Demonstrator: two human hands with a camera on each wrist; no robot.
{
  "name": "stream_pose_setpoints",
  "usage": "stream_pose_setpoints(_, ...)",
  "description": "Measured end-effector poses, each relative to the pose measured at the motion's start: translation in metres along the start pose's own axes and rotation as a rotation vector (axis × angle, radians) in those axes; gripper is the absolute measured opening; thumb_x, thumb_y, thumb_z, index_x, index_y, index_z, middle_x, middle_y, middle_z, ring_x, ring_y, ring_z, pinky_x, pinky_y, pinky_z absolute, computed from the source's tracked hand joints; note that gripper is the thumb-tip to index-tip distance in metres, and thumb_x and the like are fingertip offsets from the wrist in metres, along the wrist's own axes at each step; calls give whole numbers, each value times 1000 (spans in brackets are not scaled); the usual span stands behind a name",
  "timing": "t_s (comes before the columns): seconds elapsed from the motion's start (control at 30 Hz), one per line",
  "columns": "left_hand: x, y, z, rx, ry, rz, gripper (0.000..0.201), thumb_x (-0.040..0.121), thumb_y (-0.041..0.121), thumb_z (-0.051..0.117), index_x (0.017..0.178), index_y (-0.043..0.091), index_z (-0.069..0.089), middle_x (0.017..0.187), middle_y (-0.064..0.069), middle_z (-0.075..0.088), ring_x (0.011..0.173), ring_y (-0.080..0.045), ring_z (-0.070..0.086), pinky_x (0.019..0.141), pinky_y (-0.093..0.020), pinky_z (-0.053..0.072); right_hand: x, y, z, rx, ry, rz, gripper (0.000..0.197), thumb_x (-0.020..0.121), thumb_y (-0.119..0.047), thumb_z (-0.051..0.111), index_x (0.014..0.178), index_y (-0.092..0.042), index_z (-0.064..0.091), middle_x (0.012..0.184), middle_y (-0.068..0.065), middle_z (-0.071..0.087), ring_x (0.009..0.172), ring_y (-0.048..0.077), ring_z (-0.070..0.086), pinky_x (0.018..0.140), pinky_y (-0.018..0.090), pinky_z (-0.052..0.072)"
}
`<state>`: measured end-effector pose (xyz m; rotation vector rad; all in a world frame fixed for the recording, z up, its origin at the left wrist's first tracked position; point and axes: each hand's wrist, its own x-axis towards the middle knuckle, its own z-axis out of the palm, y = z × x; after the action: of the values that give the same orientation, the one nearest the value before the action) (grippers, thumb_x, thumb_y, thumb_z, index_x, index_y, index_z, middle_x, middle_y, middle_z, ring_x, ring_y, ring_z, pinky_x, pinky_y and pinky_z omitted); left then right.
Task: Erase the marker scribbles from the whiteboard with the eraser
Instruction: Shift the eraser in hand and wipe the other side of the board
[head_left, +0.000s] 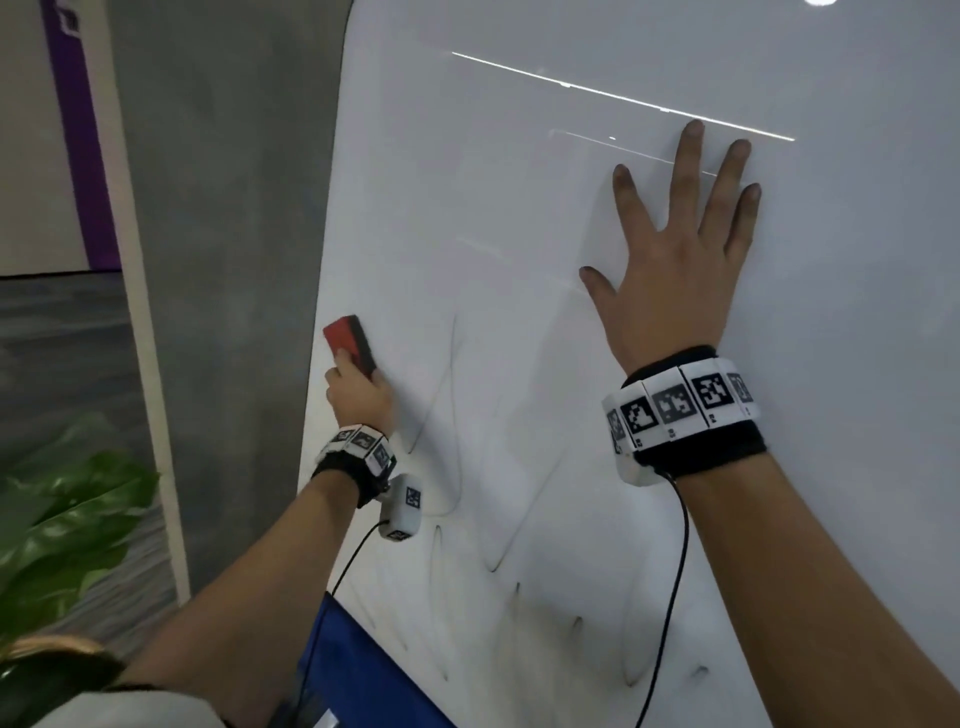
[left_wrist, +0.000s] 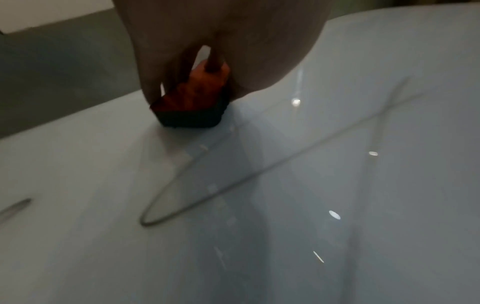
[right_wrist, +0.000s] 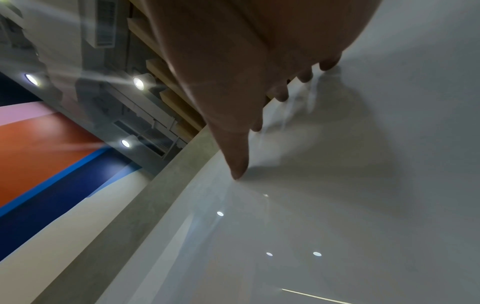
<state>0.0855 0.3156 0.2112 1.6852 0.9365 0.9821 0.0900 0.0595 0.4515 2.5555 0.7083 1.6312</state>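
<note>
A glossy whiteboard (head_left: 519, 234) fills most of the head view. Thin dark marker scribbles (head_left: 452, 415) loop over its lower half, and one long loop (left_wrist: 207, 195) shows in the left wrist view. My left hand (head_left: 358, 392) grips a red eraser (head_left: 349, 343) with a black felt side, near the board's left edge. The felt of the eraser (left_wrist: 192, 105) lies against the board. My right hand (head_left: 675, 249) is spread flat on the upper right of the board, fingers straight; its fingertips (right_wrist: 237, 172) touch the whiteboard (right_wrist: 337, 205).
A grey wall (head_left: 218, 208) runs beside the board's left edge. Green plant leaves (head_left: 67, 519) sit at the lower left. A blue panel (head_left: 353, 675) lies below the board. Cables (head_left: 670, 597) hang from both wristbands.
</note>
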Motion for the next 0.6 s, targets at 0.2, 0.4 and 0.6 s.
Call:
stream_pose_setpoints(0.2,-41,33,1,-183,-13,641,55,99,16,64,151,14,47,146,-12,48,132,-22,48,116,-28,37,-1,-4,0,22,4,9,81,89,-49,70,158,-28,32,170,17,2,154,49,3,126,59,6)
stream_pose_setpoints(0.4,-24,40,-8,-244,78,188,58,99,17,62,154,15,45,141,-9,55,129,-27,56,107,-20,36,-7,8,-2,9,-27,-53,80,89,-49,71,157,-29,34,170,17,4,155,47,4,126,57,10)
stream_pose_setpoints(0.6,-125,42,0,-195,-110,741,54,94,18,73,145,21,57,143,-3,57,126,-11,57,109,-19,45,-18,1,-9,47,-56,-64,75,88,-40,74,154,-28,40,170,16,4,155,46,4,127,55,9)
